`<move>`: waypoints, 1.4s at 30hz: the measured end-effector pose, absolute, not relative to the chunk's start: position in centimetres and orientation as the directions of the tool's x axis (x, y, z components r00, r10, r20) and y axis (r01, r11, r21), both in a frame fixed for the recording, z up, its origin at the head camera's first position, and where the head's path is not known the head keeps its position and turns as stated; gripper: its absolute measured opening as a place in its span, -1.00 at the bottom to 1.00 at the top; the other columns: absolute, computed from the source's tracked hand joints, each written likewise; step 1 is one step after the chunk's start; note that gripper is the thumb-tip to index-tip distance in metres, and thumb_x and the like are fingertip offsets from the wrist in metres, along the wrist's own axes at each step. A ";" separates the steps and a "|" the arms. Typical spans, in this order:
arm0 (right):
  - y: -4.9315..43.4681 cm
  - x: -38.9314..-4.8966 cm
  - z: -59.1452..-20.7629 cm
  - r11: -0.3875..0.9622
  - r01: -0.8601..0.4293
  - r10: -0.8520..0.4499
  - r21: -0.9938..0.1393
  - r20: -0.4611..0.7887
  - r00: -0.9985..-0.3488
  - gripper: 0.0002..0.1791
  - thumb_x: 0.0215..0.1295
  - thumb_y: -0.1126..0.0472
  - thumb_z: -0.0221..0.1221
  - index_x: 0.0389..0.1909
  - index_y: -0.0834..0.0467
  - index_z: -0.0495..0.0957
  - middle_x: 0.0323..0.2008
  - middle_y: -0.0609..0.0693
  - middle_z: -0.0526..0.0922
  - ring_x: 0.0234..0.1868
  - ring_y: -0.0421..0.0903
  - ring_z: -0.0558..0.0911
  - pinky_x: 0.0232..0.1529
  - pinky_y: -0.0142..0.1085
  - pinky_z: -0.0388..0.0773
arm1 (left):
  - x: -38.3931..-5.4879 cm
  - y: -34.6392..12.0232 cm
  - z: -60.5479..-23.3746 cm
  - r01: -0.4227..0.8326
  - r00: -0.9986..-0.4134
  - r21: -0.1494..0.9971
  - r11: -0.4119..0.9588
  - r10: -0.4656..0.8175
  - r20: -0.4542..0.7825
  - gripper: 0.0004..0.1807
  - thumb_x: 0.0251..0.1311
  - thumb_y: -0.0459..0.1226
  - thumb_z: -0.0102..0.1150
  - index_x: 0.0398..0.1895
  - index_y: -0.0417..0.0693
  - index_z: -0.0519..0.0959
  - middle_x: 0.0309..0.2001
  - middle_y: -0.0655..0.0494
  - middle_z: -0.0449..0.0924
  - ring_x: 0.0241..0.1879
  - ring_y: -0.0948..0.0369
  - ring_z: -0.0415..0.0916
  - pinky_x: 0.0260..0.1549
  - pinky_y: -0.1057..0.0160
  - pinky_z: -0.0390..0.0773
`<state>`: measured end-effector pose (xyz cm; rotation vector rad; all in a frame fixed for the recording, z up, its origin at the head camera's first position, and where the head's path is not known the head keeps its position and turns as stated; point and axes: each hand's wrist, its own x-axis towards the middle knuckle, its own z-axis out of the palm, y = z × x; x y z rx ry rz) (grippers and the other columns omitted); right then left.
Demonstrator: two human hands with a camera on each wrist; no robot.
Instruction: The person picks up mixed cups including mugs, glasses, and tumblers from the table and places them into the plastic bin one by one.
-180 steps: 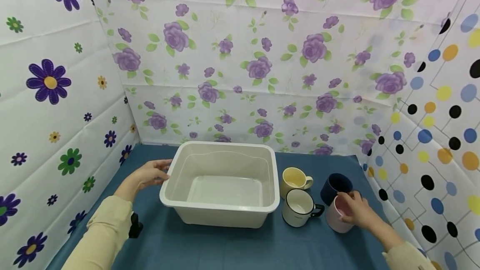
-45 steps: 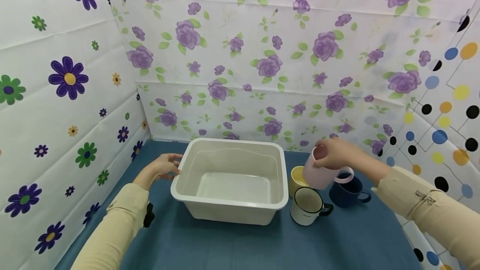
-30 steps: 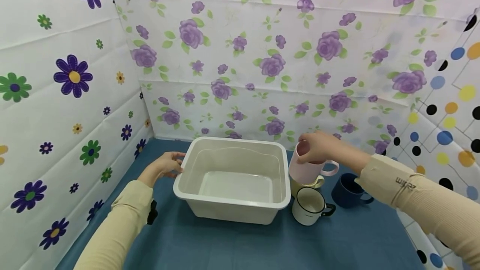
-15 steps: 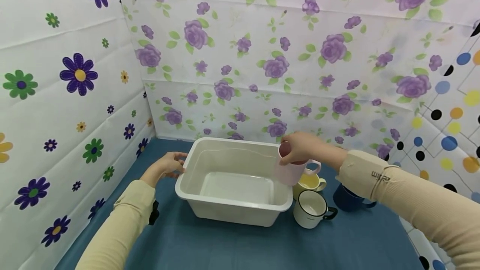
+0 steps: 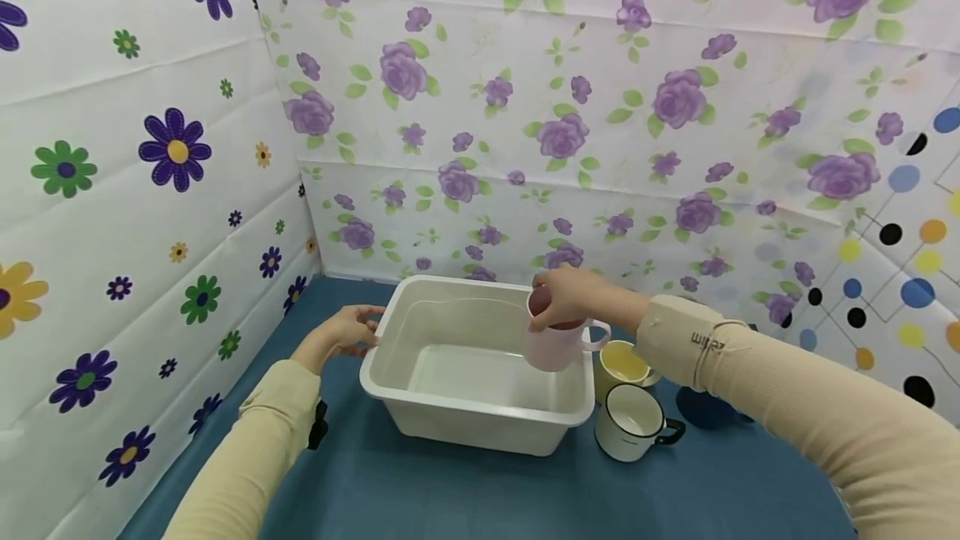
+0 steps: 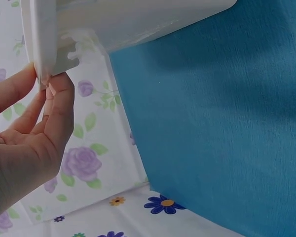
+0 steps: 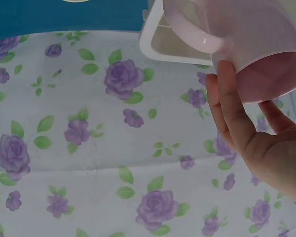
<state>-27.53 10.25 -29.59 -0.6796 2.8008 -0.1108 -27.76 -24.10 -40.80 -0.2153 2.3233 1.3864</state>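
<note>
In the head view, my right hand grips a pink mug by its rim, holding it tilted over the right part of a cream plastic basin. The right wrist view shows my thumb and fingers on either side of the pink mug's rim, its handle free. At the basin's left side, my left hand pinches the rim, thumb on one side and fingers on the other, as the left wrist view of the hand shows. The basin's visible inside holds nothing on its floor.
Right of the basin stand a yellow mug and, nearer, a white mug with black rim and handle. A dark blue mug is partly hidden by my right sleeve. Patterned cloth walls enclose the blue table on three sides.
My right hand has taken the pink mug from beside the dark blue mug, lifted it and carried it left past the yellow mug to above the basin. My left hand has stayed at the basin's rim.
</note>
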 end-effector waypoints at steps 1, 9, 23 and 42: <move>10.0 -27.6 -29.7 0.886 -0.443 -0.463 -0.136 -0.230 -0.856 -0.28 -0.01 -0.13 0.31 0.16 0.14 0.44 -0.01 0.19 0.57 -0.04 0.12 0.54 -0.11 -0.03 0.56 | -27.8 -24.0 -40.8 -0.342 -0.898 0.802 0.490 0.080 -0.432 -0.27 0.14 -0.55 0.07 0.41 -0.23 0.11 0.03 -0.21 0.47 -0.27 0.18 0.53 -0.42 0.28 0.60; 8.6 -27.6 -30.6 0.883 -0.441 -0.468 -0.160 -0.234 -0.852 -0.25 -0.03 -0.10 0.34 0.18 0.15 0.43 0.01 0.20 0.53 -0.02 0.11 0.53 -0.10 -0.09 0.58 | -28.1 -23.6 -40.6 -0.334 -0.906 0.797 0.503 0.063 -0.419 -0.28 0.14 -0.55 0.06 0.40 -0.23 0.13 0.06 -0.23 0.46 -0.28 0.17 0.54 -0.44 0.27 0.60; 6.3 -28.7 -32.9 0.872 -0.469 -0.490 -0.143 -0.213 -0.846 -0.32 -0.07 -0.10 0.37 0.07 0.16 0.49 -0.08 0.16 0.58 -0.05 0.06 0.54 -0.13 -0.16 0.57 | -28.1 -23.4 -40.8 -0.349 -0.901 0.806 0.477 0.066 -0.429 -0.27 0.11 -0.56 0.06 0.40 -0.23 0.13 0.04 -0.25 0.43 -0.27 0.14 0.53 -0.43 0.25 0.62; 1.6 -30.9 -38.6 0.899 -0.397 -0.431 -0.187 -0.204 -0.879 -0.29 -0.20 -0.11 0.46 0.03 0.08 0.51 -0.06 0.10 0.55 -0.04 0.04 0.54 -0.07 -0.10 0.54 | -27.8 -24.2 -41.4 -0.352 -0.903 0.809 0.470 0.058 -0.426 -0.29 0.14 -0.53 0.07 0.40 -0.20 0.14 0.12 -0.26 0.41 -0.21 0.14 0.54 -0.38 0.24 0.63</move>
